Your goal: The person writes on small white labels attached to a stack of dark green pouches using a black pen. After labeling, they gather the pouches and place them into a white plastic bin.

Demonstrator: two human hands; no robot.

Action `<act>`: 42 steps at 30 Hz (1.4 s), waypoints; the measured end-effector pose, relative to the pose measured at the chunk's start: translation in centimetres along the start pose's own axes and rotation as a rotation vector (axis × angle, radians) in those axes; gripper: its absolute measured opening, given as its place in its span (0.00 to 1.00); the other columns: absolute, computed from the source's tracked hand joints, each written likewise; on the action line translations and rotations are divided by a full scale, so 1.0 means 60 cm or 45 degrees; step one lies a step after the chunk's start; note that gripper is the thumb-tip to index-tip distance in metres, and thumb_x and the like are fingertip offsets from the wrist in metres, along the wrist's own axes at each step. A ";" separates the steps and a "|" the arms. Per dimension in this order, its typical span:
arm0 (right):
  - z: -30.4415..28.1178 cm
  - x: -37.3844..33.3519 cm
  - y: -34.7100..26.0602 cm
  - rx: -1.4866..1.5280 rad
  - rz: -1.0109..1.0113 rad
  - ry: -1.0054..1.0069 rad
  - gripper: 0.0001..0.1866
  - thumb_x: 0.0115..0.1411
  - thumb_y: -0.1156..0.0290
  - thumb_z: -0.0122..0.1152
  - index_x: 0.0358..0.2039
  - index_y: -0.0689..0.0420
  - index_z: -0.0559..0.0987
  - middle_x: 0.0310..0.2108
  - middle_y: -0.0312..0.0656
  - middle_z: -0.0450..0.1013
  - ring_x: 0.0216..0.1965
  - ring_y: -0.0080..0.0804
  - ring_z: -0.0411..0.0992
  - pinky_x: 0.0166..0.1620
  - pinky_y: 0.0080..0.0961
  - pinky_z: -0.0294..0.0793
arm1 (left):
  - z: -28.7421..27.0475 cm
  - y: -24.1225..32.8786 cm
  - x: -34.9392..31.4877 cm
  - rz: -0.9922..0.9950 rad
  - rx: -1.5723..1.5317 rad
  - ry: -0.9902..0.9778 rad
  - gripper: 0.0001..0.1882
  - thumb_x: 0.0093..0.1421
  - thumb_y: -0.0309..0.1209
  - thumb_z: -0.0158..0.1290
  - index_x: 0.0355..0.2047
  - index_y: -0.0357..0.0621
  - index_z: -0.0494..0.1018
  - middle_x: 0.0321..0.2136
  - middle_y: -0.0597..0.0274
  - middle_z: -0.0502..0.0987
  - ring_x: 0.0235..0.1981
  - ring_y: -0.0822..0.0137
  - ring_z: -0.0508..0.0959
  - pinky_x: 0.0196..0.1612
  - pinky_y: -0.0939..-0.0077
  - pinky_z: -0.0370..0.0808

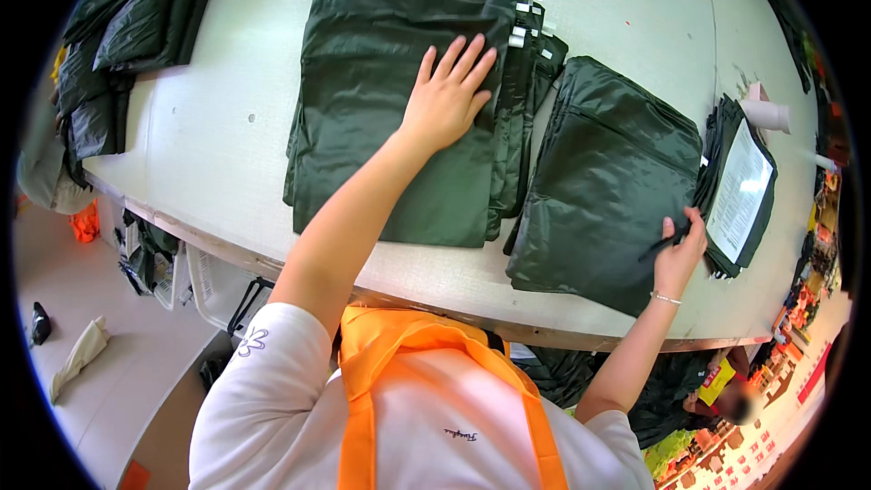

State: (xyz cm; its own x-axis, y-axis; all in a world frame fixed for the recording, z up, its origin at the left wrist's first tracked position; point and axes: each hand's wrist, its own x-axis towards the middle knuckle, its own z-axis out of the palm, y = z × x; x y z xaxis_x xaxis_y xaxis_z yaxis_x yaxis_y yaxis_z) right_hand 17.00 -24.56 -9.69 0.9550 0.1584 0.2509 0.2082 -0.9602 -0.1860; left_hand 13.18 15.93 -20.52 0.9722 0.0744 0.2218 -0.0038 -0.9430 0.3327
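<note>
My left hand (449, 91) lies flat with its fingers spread on a tall stack of folded dark green fabric pieces (390, 154). Small white tags (518, 36) stick out along the stack's right side. To the right, a second pile of glossy dark green folded fabric (608, 181) lies at a slant. Over this pile's near right corner, my right hand (682, 249) has its fingers curled round a small slim black thing, whose kind I cannot make out. The thing's dark end points left, over the fabric.
A dark bundle with a printed white sheet (739, 191) lies at the table's right, beside a pale roll (767, 115). Puffy dark garments (150, 27) are heaped at the far left. The pale table's front edge (227, 254) runs just before me. White baskets (213, 286) stand below.
</note>
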 end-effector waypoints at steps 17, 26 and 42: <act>0.258 -0.027 -0.444 1.415 0.145 -0.303 0.05 0.54 0.75 0.64 0.29 0.60 0.76 0.20 0.36 0.74 0.20 0.19 0.70 0.27 0.18 0.70 | -0.066 -0.006 -0.134 -0.120 0.048 -0.049 0.21 0.61 0.45 0.53 0.55 0.63 0.73 0.51 0.66 0.69 0.52 0.60 0.67 0.51 0.60 0.62; 0.276 -0.039 -0.442 1.316 0.029 -0.163 0.07 0.51 0.77 0.65 0.22 0.59 0.73 0.15 0.34 0.69 0.17 0.16 0.65 0.22 0.16 0.65 | -0.061 -0.011 -0.141 -0.115 0.013 -0.005 0.20 0.59 0.44 0.55 0.51 0.61 0.74 0.50 0.66 0.69 0.51 0.60 0.68 0.50 0.60 0.62; 0.272 -0.035 -0.444 1.270 -0.016 -0.196 0.06 0.50 0.77 0.64 0.22 0.58 0.73 0.13 0.35 0.68 0.15 0.18 0.65 0.22 0.17 0.66 | -0.059 -0.009 -0.139 -0.126 0.018 0.011 0.19 0.59 0.44 0.55 0.51 0.60 0.75 0.50 0.65 0.69 0.51 0.58 0.67 0.51 0.60 0.61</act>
State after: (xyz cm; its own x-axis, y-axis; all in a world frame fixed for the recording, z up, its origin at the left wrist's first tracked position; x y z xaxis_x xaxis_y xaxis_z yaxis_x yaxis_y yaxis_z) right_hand 12.88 4.43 -20.77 0.9536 0.2631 0.1463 0.2332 -0.3383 -0.9117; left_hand 4.24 16.94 -19.32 0.9656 0.1703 0.1967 0.0956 -0.9354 0.3403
